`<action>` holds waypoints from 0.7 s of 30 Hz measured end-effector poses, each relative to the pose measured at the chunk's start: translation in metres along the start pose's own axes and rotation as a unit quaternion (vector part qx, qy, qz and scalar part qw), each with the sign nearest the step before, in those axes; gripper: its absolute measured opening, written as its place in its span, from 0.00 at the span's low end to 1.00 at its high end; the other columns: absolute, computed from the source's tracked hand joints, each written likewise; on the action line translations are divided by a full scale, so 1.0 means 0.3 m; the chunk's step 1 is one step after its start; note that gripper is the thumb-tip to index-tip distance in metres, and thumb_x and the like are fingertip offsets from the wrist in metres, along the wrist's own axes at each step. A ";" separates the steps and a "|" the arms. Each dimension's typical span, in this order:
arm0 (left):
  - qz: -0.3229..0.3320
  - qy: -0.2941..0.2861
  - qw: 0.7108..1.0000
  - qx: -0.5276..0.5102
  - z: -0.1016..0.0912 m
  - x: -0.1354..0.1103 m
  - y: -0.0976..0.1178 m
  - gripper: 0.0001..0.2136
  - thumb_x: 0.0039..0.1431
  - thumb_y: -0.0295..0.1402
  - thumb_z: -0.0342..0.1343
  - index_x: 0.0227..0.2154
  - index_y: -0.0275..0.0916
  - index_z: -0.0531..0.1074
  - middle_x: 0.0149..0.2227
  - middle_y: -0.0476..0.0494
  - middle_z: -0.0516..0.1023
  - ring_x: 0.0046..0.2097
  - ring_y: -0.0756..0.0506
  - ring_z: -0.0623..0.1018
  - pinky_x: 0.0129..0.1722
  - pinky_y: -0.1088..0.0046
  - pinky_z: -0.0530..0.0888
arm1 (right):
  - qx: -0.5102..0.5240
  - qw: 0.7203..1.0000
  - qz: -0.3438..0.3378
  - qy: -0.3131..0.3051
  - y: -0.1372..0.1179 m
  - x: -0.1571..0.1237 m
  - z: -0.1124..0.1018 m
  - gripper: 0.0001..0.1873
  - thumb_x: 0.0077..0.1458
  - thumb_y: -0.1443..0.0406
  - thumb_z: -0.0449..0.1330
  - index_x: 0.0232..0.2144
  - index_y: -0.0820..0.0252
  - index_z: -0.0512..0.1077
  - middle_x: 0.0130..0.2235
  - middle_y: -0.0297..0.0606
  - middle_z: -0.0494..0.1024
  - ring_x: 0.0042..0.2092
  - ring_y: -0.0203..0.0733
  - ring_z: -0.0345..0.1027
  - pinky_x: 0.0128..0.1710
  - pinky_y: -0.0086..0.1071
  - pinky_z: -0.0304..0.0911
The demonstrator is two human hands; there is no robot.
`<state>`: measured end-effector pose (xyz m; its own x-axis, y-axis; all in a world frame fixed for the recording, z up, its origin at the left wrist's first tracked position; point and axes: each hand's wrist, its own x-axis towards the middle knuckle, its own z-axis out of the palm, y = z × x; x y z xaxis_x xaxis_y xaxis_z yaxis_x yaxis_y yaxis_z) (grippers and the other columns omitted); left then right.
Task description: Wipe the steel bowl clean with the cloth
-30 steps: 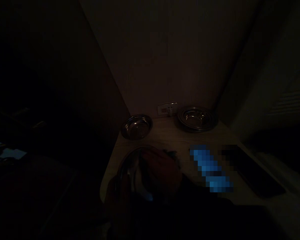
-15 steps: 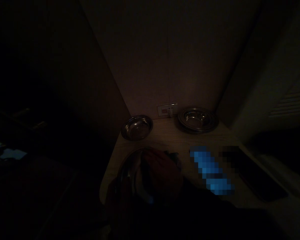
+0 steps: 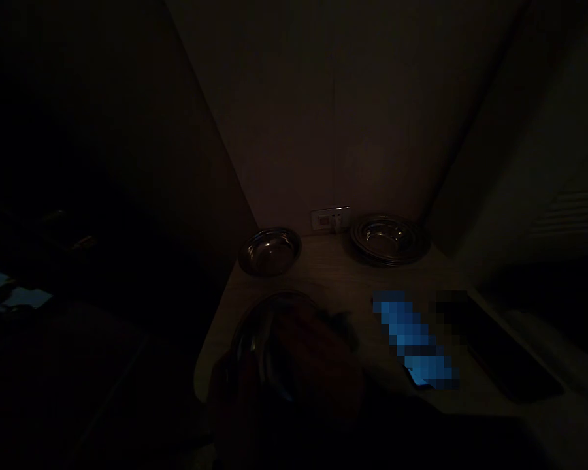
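Observation:
The scene is very dark. A shiny metal dish, like the steel bowls behind it, is tilted over the near part of the small wooden table. My left hand grips its near left rim, fingers on the inside. Across the right of the dish lies my right hand, pressed to its inner surface. A dark crumpled cloth pokes out beside the right hand's far side; the rest of it is hidden under the palm. Both hands are dim, and the right one is smeared by motion.
One steel bowl sits at the table's back left, a stack of steel dishes at the back right. A lit phone, blurred out, and a dark flat case lie right. A wall socket is above the wooden tabletop.
My right hand has shifted slightly down and right over the dish, and the cloth's loose edge has moved with it. My left hand keeps its grip. The view has tilted slightly.

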<state>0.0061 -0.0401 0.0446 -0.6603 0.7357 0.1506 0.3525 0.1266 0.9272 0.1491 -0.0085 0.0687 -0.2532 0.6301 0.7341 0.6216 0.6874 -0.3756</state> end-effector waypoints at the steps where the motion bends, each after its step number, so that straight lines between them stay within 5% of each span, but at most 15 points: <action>1: 0.000 0.000 1.000 0.002 -0.004 0.002 0.000 0.10 0.50 0.40 0.56 0.30 0.38 0.71 0.34 0.40 0.77 0.45 0.38 0.75 0.45 0.58 0.72 | 0.012 1.000 -0.005 -0.006 0.001 -0.002 -0.001 0.17 0.61 0.71 0.50 0.50 0.64 0.70 0.51 0.43 0.75 0.54 0.41 0.66 0.51 0.33 0.68; 3: -0.002 0.000 1.000 -0.002 -0.007 0.004 0.002 0.11 0.52 0.42 0.54 0.31 0.39 0.71 0.35 0.41 0.77 0.45 0.39 0.75 0.46 0.59 0.72 | 0.040 0.996 -0.081 0.014 0.006 -0.005 0.000 0.16 0.61 0.69 0.50 0.47 0.65 0.73 0.48 0.42 0.77 0.52 0.42 0.68 0.51 0.34 0.68; 8: -0.024 0.017 1.000 -0.011 0.012 -0.011 0.005 0.13 0.54 0.44 0.52 0.34 0.40 0.71 0.35 0.41 0.77 0.42 0.39 0.76 0.42 0.58 0.73 | 0.000 1.000 -0.004 -0.007 -0.021 -0.054 0.010 0.17 0.61 0.70 0.49 0.49 0.62 0.72 0.49 0.41 0.77 0.52 0.42 0.69 0.49 0.33 0.70; 13: -0.059 0.011 0.998 -0.014 0.012 -0.020 -0.043 0.16 0.54 0.46 0.51 0.35 0.38 0.72 0.34 0.40 0.78 0.37 0.40 0.77 0.33 0.63 0.74 | -0.018 0.999 -0.048 0.005 -0.048 -0.111 -0.008 0.15 0.63 0.69 0.49 0.43 0.60 0.74 0.46 0.35 0.79 0.49 0.39 0.71 0.49 0.34 0.69; 17: -0.082 -0.033 0.996 -0.015 -0.018 0.015 -0.087 0.15 0.50 0.46 0.57 0.30 0.37 0.74 0.29 0.44 0.78 0.31 0.42 0.77 0.29 0.67 0.73 | -0.013 0.997 -0.075 0.011 -0.005 -0.111 -0.043 0.15 0.63 0.70 0.48 0.43 0.61 0.74 0.45 0.38 0.79 0.49 0.39 0.71 0.51 0.36 0.68; 21: -0.063 -0.064 0.996 -0.027 -0.028 0.077 -0.099 0.13 0.55 0.42 0.56 0.32 0.35 0.74 0.29 0.45 0.77 0.30 0.48 0.76 0.30 0.70 0.74 | -0.005 0.995 -0.096 -0.019 0.039 -0.119 -0.076 0.15 0.62 0.71 0.48 0.45 0.63 0.72 0.45 0.41 0.79 0.51 0.40 0.69 0.52 0.39 0.67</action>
<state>-0.0252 -0.0324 0.0234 -0.6068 0.7948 -0.0104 0.2332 0.1905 0.9536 0.1823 -0.0311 0.0510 -0.3950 0.5010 0.7700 0.5663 0.7928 -0.2253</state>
